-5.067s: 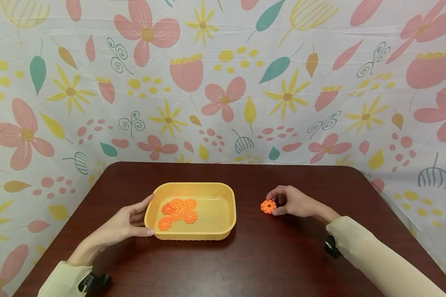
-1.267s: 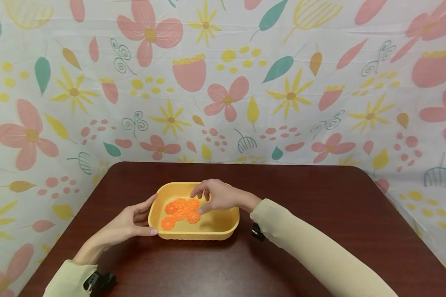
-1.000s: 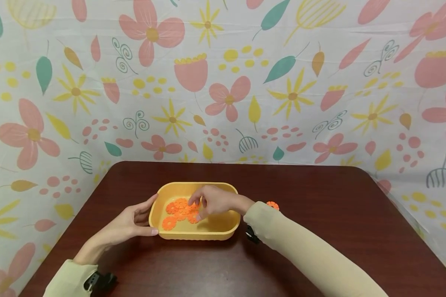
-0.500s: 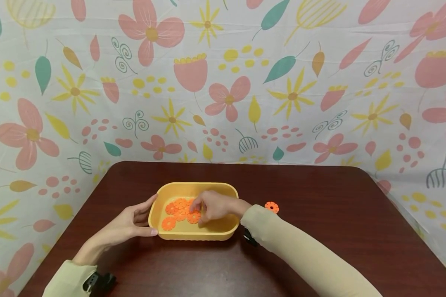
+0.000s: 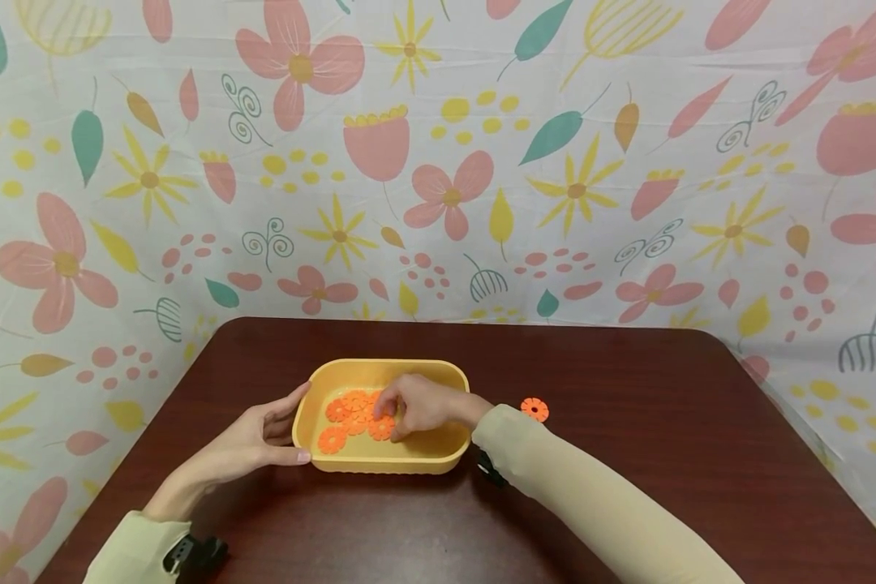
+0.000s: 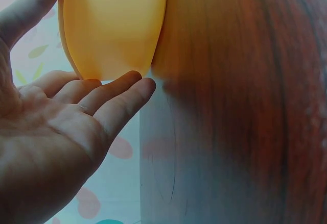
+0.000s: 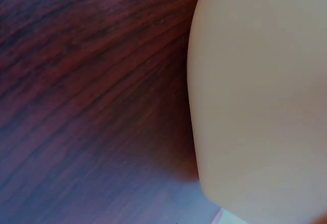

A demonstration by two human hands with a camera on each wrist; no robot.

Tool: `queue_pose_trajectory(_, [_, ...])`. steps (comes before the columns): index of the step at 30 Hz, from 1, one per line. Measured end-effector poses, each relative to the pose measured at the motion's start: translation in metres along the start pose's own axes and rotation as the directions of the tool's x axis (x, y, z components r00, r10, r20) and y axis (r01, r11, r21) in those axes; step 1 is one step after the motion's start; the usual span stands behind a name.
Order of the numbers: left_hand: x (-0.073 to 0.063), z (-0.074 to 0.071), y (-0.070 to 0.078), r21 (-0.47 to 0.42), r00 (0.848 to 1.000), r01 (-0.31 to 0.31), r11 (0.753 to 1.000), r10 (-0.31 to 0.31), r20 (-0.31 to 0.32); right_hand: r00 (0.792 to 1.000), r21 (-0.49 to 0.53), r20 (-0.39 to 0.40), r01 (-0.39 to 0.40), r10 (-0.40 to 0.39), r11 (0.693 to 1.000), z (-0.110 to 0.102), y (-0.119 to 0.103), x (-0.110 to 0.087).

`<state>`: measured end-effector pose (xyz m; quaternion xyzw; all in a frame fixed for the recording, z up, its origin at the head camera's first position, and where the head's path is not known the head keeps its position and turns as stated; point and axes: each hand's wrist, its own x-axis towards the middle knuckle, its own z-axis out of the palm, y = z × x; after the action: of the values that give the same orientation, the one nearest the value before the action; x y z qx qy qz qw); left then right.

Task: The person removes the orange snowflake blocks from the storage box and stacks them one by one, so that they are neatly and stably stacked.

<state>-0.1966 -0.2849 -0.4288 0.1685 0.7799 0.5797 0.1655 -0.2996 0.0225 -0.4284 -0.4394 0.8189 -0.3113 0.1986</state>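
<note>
Flowered cloth (image 5: 448, 191) hung behind the dark tabletop (image 5: 416, 527) in the head view. Left hand (image 5: 251, 438) touched the left end of a yellow tray (image 5: 383, 466), thumb and fingers apart. Right hand (image 5: 425, 405) was inside it, fingers curled at one orange disc (image 5: 381, 428) near other discs (image 5: 333, 440); whether they pinched it, I could not tell. One loose disc (image 5: 534, 409) lay right of the tray. Left wrist view showed fingers against the tray; right wrist view, tabletop and one pale blurred shape (image 7: 260, 91)
</note>
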Motion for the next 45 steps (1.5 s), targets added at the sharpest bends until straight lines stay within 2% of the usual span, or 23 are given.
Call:
queue_pose_trajectory(10, [-0.0006,0.0008,0.0004,0.001,1.0,0.001,1.0,-0.001,-0.007,1.0,-0.029,-0.006,0.013,-0.013,0.999,0.0013,0.0013,0.0018])
queue_pose_trajectory(21, [-0.001,0.0002,0.0005,0.0,1.0,0.002,1.0,-0.002,-0.009,0.998,-0.013,0.022,-0.051,0.051,0.999,-0.0014,0.0028,0.0024])
queue_pose_trajectory(26, [-0.0002,-0.0003,-0.0009,0.0,1.0,-0.008,1.0,0.008,0.005,0.998,-0.014,0.027,-0.05,0.05,0.999,-0.0017,0.002,0.0026])
queue_pose_trajectory(33, [0.0022,0.0009,-0.003,0.011,1.0,0.018,1.0,-0.018,-0.014,0.998,-0.015,0.025,-0.049,0.05,0.999,-0.0008,0.0024,0.0021])
queue_pose_trajectory(45, [0.0018,0.0006,-0.0041,0.017,1.0,0.02,1.0,-0.02,-0.01,1.0,0.01,0.012,-0.025,0.025,1.0,0.0002,0.0019,0.0004])
